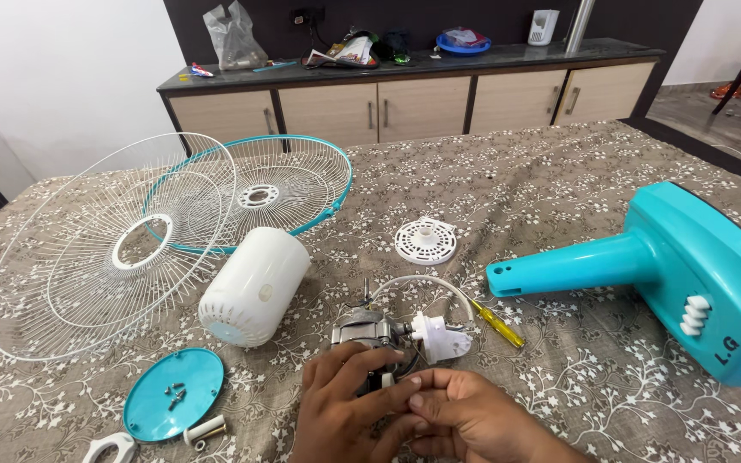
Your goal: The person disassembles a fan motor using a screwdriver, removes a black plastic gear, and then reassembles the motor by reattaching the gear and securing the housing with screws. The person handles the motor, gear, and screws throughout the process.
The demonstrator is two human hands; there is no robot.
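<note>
A grey metal fan motor [362, 330] with a white plastic gear block [441, 336] and a white cable [430, 281] lies on the patterned cloth near the front edge. My left hand [345, 411] rests over the motor's near side, fingers curled on it. My right hand [473, 420] touches the left one, fingertips pinched together at the motor's lower part; what they pinch is hidden. A yellow-handled screwdriver [499, 324] lies just right of the gear block.
A white motor housing [255, 287] lies to the left, with two wire fan guards [87, 257] [302, 184] behind it. A teal cap holding screws [163, 405] sits front left, a white disc [424, 240] in the middle, the teal fan stand [688, 274] at right.
</note>
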